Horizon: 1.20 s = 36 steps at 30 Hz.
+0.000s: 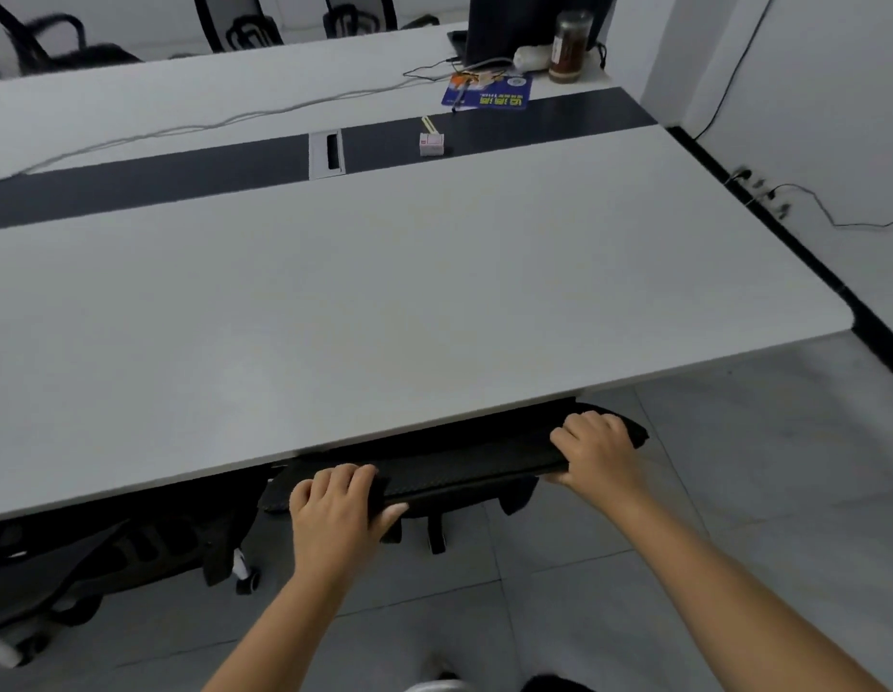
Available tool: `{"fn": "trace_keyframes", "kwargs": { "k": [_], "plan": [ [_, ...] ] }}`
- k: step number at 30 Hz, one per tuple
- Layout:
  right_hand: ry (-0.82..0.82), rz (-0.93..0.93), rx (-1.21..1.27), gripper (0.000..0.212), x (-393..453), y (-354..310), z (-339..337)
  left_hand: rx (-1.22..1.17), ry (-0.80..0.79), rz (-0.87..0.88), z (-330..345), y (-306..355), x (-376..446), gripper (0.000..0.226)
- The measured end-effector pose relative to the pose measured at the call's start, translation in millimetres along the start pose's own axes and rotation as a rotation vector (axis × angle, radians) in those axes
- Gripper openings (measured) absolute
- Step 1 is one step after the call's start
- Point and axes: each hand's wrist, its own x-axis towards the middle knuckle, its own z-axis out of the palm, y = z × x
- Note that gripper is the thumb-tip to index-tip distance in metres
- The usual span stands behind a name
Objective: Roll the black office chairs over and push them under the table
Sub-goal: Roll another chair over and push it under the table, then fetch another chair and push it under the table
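Observation:
A black office chair's backrest top (464, 467) shows at the near edge of the long white table (384, 302), with the seat hidden beneath the tabletop. My left hand (337, 506) grips the left end of the backrest top. My right hand (596, 452) grips its right end. A second black office chair (110, 551) stands to the left, partly under the table, with a caster (244, 576) showing. More black chairs (60, 42) stand along the table's far side.
On the far right of the table lie a blue booklet (486, 92), a jar (569, 47), a dark monitor (529, 22), cables and a small box (431, 142). A white wall with a black skirting (783, 232) runs on the right. Grey floor tiles (733, 491) lie around me.

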Motion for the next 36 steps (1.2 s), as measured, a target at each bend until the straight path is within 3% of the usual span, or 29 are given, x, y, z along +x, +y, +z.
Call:
{"fn": "trace_keyframes", "kwargs": {
  "k": [3,5,8,12,14,17,19,24,27,30,33,34,36],
  "plan": [
    [0.094,0.229,0.192,0.046,-34.3,-12.5,-6.5,-0.333,0.044,0.11,-1.1,36.3,-13.9,0.048],
    [0.118,0.34,0.314,0.046,-73.6,-18.3,-15.3,-0.578,-0.017,0.206,4.1,78.1,-28.9,0.038],
    [0.044,0.584,0.518,0.056,-149.0,-17.6,-31.4,-0.866,-0.31,0.205,24.2,145.7,-53.1,0.022],
    [-0.061,1.178,0.831,0.11,-254.1,17.6,-50.9,-1.001,-0.765,-0.033,46.6,222.0,-61.2,0.03],
    [-0.038,1.361,0.97,0.103,-295.4,47.6,-67.7,-0.994,-0.857,-0.066,53.6,262.5,-51.7,0.028],
    [-0.011,1.491,1.033,0.042,-336.3,106.1,-86.2,-1.022,-0.916,-0.14,74.8,330.0,-27.4,0.045],
    [0.034,1.503,1.027,0.032,-352.7,149.3,-92.1,-1.027,-0.928,-0.133,84.6,378.3,-7.5,0.039],
    [0.169,1.507,1.052,0.03,-358.1,253.5,-112.3,-1.084,-0.93,0.007,94.8,487.5,37.3,0.028],
    [0.236,1.578,1.03,0.052,-359.3,297.9,-111.7,-1.131,-0.922,-0.044,102.6,530.7,57.9,0.027],
    [0.267,1.691,1.061,0.043,-351.5,343.5,-105.5,-1.164,-0.878,-0.117,125.7,569.0,89.2,0.027],
    [0.299,1.699,1.02,0.092,-336.3,413.0,-96.8,-1.195,-0.844,-0.16,158.4,618.4,142.2,0.035],
    [0.301,1.695,1.006,0.094,-326.1,442.1,-96.1,-1.207,-0.824,-0.164,167.0,638.9,165.0,0.037],
    [0.277,1.658,1.012,0.074,-296.0,503.1,-101.3,-1.228,-0.81,-0.155,180.8,680.2,214.9,0.03]
  ]
}}
